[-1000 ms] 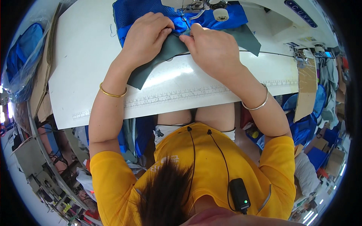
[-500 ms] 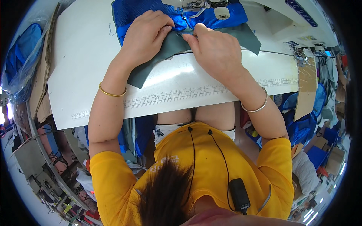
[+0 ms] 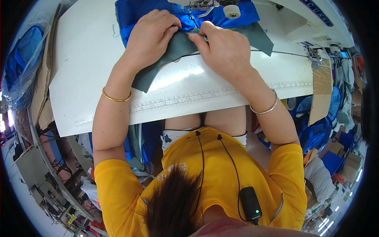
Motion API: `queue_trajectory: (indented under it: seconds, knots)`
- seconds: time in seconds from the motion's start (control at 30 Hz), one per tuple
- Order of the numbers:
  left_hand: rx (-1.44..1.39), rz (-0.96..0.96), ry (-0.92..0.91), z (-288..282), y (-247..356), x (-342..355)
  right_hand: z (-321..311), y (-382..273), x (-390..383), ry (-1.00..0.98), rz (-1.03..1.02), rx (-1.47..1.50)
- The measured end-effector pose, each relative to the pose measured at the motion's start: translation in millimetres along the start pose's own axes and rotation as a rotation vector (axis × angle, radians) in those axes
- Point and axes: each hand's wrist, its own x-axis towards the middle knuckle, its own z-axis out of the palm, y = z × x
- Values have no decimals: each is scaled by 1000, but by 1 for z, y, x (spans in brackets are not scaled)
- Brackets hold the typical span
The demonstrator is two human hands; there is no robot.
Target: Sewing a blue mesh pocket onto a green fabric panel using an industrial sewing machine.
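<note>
Blue mesh and shiny blue fabric [image 3: 134, 17] lies under the needle and presser-foot area [image 3: 192, 17] of a white sewing machine. A dark grey-green fabric piece [image 3: 258, 37] runs along its near edge, with corners spreading left and right. My left hand [image 3: 154, 37] is closed in a pinch on the fabric, just left of the presser foot. On the right, my right hand [image 3: 226, 49] pinches the grey-green edge close to the needle. Something small shows between its thumb and forefinger, too small to name. My fingers partly hide the seam.
A printed ruler scale [image 3: 189, 98] runs along the front of the white table [image 3: 83, 79]. The machine's body [image 3: 331, 35] fills the upper right. Cardboard [image 3: 321, 91] hangs at the right table edge, and a plastic bag of blue items [image 3: 23, 63] hangs at the left.
Both hands and the fabric have shifted very slightly left and away from me. The grips look the same.
</note>
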Motion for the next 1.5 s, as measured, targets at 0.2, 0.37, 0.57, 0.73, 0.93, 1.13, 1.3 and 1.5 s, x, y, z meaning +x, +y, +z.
queue_trajectory:
  seconds: [0.2, 0.37, 0.57, 0.73, 0.93, 1.13, 1.3, 1.5]
  knots:
    - [-40, 26, 9, -4, -1, -1, -12, 7, -14, 92, -332, 51]
    - [213, 232, 97, -13, 9, 7, 3, 13, -11, 160, -526, -26]
    - [122, 195, 63, -1, 0, 4, 11, 16, -13, 121, -591, 86]
    - [58, 10, 162, 7, -3, 5, 14, 16, -12, 117, -590, 153]
    - [30, 47, 119, 0, 2, 5, 15, 18, -16, 119, -566, 165]
    - [152, 199, 96, 7, 3, 4, -1, 20, -16, 19, -534, 184]
    - [233, 258, 146, 13, 5, 7, -3, 28, -22, -25, -412, -110]
    - [-1, -8, 145, 16, 4, 8, -6, 32, -16, 32, -462, -30]
